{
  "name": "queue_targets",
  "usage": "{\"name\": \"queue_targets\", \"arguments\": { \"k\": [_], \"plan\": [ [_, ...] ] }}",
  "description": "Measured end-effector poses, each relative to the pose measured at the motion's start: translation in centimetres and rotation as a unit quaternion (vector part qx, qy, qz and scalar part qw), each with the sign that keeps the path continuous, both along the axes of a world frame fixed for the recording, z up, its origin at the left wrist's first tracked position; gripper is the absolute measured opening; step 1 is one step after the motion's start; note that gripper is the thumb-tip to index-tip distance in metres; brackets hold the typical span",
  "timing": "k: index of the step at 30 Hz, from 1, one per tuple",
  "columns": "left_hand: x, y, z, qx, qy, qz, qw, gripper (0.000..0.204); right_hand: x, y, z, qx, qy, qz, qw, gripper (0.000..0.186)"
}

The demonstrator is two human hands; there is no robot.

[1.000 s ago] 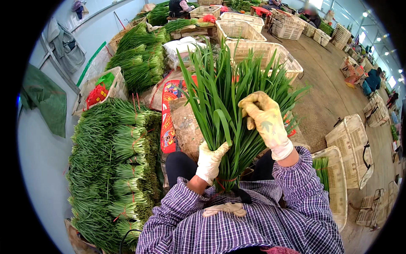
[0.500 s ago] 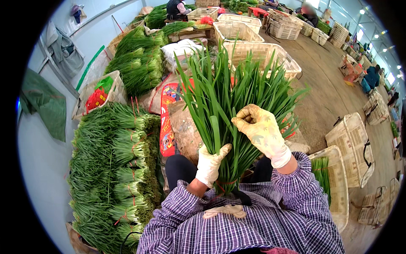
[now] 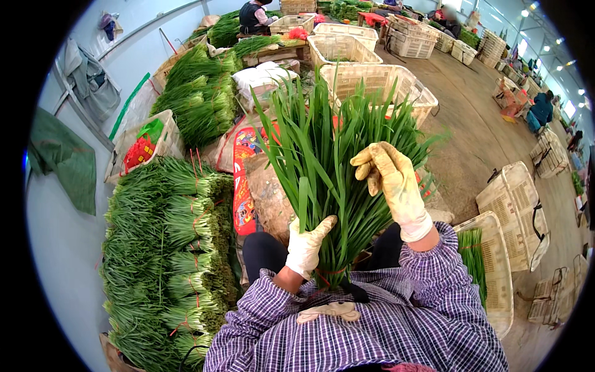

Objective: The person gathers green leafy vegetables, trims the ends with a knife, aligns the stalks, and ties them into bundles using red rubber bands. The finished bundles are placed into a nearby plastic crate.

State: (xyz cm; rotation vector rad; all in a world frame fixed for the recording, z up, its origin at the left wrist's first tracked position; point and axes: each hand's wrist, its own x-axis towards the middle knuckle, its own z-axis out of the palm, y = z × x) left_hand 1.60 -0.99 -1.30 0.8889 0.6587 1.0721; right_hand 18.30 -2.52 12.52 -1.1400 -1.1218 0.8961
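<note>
Gripping low on the bunch of green chives (image 3: 334, 167) with the left hand (image 3: 308, 247), white glove clamped around the stalks just above the red tie at the base; bunch standing upright right in front of the chest, leaves fanning up and out between the two hands; resting the right hand (image 3: 392, 186) higher up against the leaves on the right side, yellowish glove curled, fingers (image 3: 370, 166) bent loosely among the blades, touching rather than squeezing; hands well apart, left one low, right one high. Stacking up to the left of the left hand: tied bundles of chives (image 3: 173, 248), row on row, red bands showing; lying just beyond the left hand, a printed sack (image 3: 245, 180) draped over a lump; standing beyond the bunch, pale plastic crates (image 3: 372, 84), more of them further off; sitting to the right of the right hand, a wicker basket (image 3: 496, 273) with green stalks inside; crouching far beyond, another person (image 3: 254, 15) among more greens; spreading below, purple checked sleeves (image 3: 427, 291).
</note>
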Motion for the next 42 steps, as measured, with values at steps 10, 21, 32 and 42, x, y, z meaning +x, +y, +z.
{"name": "queue_targets", "arguments": {
  "k": [10, 21, 32, 42],
  "plan": [
    [-0.1, 0.0, 0.0, -0.009, 0.0, -0.005, 1.0, 0.023, -1.1, 0.9, -1.2, -0.051, -0.201, -0.013, 0.978, 0.016],
    [0.2, 0.1, 0.1, -0.024, -0.019, 0.018, 0.999, 0.024, -2.2, 1.0, -1.0, -0.038, 0.112, -0.047, 0.992, 0.012],
    [0.1, 0.1, -0.5, -0.008, -0.035, 0.017, 0.999, 0.019, 2.5, 2.3, 0.7, 0.162, -0.374, -0.076, 0.91, 0.032],
    [-0.1, 0.2, -0.6, -0.019, -0.02, 0.006, 1.0, 0.019, 0.7, 2.1, -0.2, 0.061, -0.346, -0.143, 0.925, 0.05]
  ]
}}
